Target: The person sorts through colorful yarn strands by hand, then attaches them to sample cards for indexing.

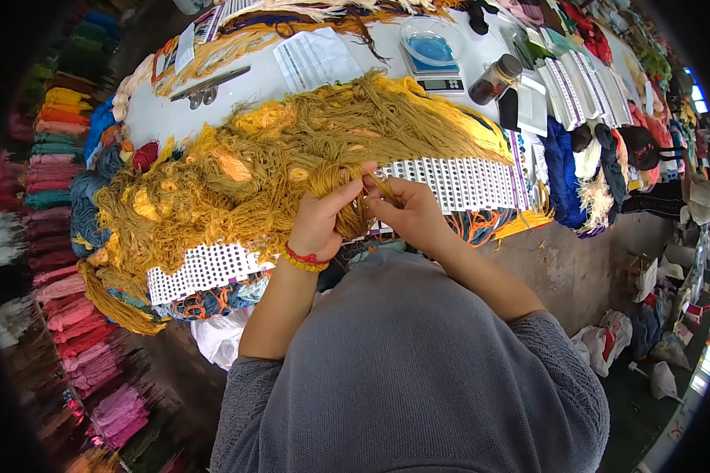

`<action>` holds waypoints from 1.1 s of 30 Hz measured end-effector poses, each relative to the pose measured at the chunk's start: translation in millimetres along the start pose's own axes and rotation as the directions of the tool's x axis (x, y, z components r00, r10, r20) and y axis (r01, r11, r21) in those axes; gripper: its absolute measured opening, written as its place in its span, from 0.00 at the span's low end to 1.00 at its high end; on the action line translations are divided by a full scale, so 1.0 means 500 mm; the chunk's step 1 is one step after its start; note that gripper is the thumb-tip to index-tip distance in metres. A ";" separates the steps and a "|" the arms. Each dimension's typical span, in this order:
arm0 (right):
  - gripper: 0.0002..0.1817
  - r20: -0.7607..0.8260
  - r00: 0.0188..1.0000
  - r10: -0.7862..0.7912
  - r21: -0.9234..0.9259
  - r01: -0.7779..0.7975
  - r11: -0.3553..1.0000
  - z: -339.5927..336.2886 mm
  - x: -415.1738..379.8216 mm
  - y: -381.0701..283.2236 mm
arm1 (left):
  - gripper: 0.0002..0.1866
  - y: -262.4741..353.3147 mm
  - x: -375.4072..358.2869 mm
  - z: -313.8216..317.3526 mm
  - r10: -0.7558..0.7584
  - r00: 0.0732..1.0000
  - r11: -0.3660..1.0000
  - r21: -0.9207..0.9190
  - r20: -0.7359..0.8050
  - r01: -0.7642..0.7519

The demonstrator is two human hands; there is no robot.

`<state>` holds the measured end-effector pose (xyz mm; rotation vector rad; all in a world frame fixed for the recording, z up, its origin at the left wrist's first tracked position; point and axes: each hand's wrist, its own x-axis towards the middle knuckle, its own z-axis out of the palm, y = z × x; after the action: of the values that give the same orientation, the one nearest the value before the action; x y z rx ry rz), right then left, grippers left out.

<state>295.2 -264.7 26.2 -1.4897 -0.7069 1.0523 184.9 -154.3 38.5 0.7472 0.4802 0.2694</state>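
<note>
My left hand (323, 214), with a red and a yellow band at the wrist, is closed around a bunch of mustard-coloured yarn (335, 181). Facing it, my right hand (409, 209) pinches some strands of the same yarn, and the fingertips of both hands almost meet. Under and beyond them spreads a large tangled heap of olive and golden yarn (213, 185). White cards with rows of dark holes (457, 181) lie under the heap, showing at its right and near edges.
A digital scale (439, 85) carries a clear round dish (432, 39) at the table's back. Beside it are a dark-lidded jar (497, 79) and more punched cards (580, 87). Scissors (209, 88) and a printed sheet (315, 59) lie behind the heap. Coloured skeins (63, 142) fill the left side.
</note>
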 end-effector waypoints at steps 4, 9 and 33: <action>0.07 -0.029 0.999 -0.033 -0.014 0.033 0.999 0.003 0.004 0.009 | 0.16 -0.001 0.000 0.011 0.011 0.999 0.999 -0.043 -0.035 -0.013; 0.08 -0.048 0.996 -0.074 -0.083 0.070 0.994 0.007 0.006 0.002 | 0.16 -0.007 0.003 0.010 0.017 0.999 0.998 0.064 -0.049 -0.014; 0.04 -0.043 0.875 -0.483 -0.216 0.464 0.859 -0.069 0.064 -0.034 | 0.11 -0.034 0.007 -0.183 -0.110 0.992 0.967 -0.222 0.065 0.122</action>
<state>341.5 -248.4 34.7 -1.4187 -1.0711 0.5386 142.5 -111.5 -32.8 0.5012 0.4334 0.1908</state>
